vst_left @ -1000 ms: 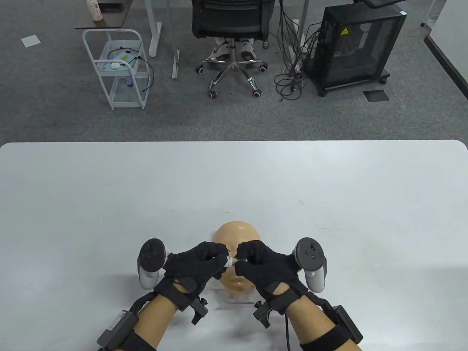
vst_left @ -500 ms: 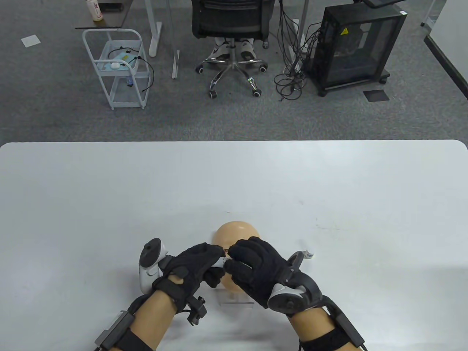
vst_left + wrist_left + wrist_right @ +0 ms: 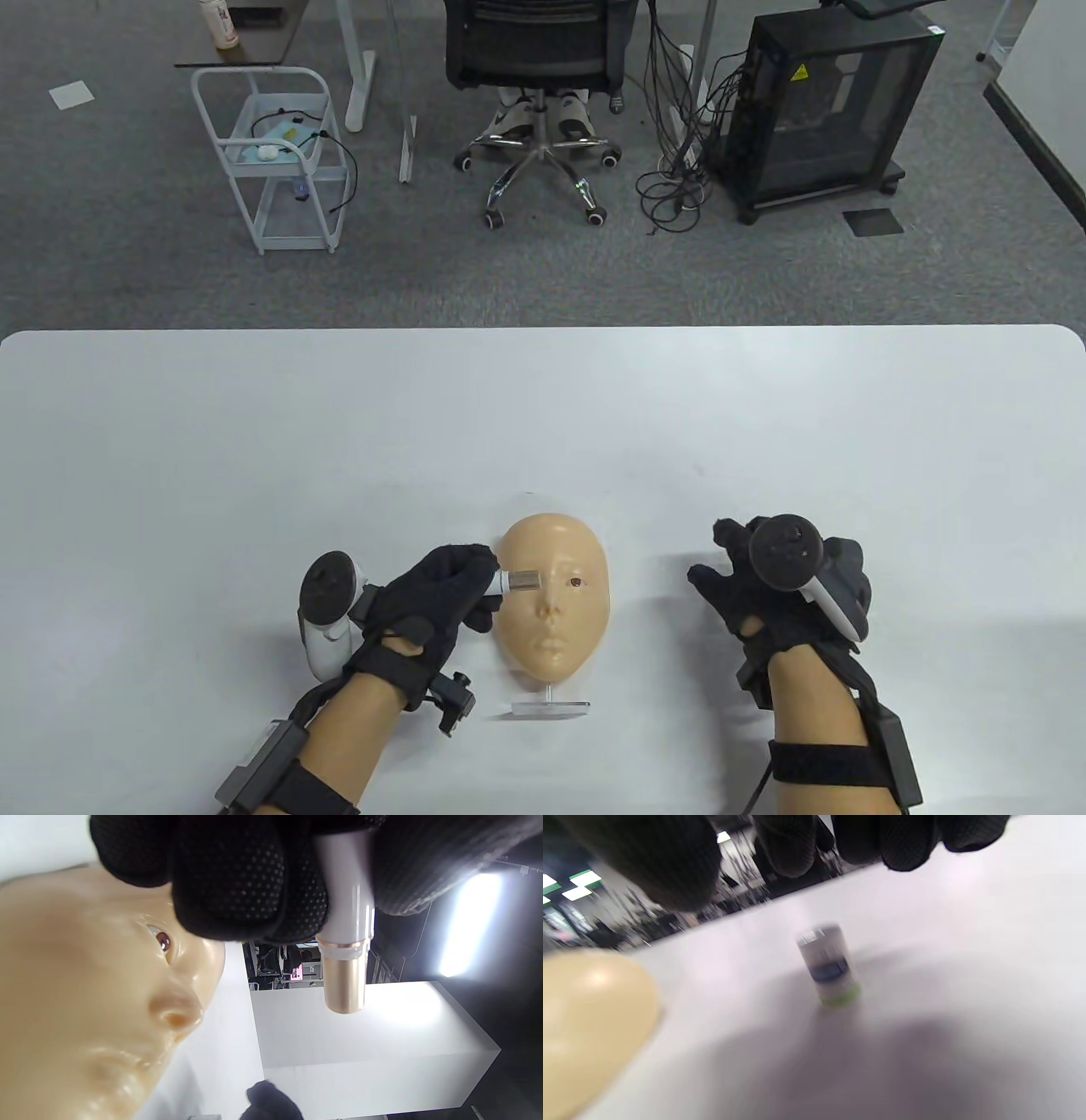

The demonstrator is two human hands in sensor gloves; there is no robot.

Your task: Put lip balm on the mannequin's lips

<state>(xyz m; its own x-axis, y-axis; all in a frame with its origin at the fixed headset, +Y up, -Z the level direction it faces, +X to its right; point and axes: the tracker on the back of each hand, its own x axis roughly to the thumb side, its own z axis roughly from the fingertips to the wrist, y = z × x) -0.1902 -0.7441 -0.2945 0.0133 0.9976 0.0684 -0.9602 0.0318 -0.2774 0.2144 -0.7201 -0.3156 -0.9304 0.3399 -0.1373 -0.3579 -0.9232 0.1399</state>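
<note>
The mannequin face [image 3: 556, 611] stands tilted on a clear stand [image 3: 550, 706] near the table's front edge, with its lips [image 3: 551, 648] uncovered. My left hand [image 3: 490, 582] pinches the lip balm tube [image 3: 521, 581], whose gold end lies over the face's left eye. In the left wrist view the tube [image 3: 344, 942] hangs from my fingers [image 3: 229, 878] beside the face [image 3: 85, 984]. My right hand [image 3: 719, 560] hovers palm down, fingers spread, to the right of the face. In the right wrist view its fingers [image 3: 903, 840] are above a small upright cap [image 3: 829, 963] without touching it.
The white table [image 3: 254, 441] stretches far and to both sides. Beyond its far edge stand an office chair [image 3: 534, 51], a white cart [image 3: 271, 161] and a black cabinet [image 3: 831, 110].
My right hand let go of the tube and moved right, over the small cap on the table. My left hand keeps the tube and has hardly moved. The face is now uncovered.
</note>
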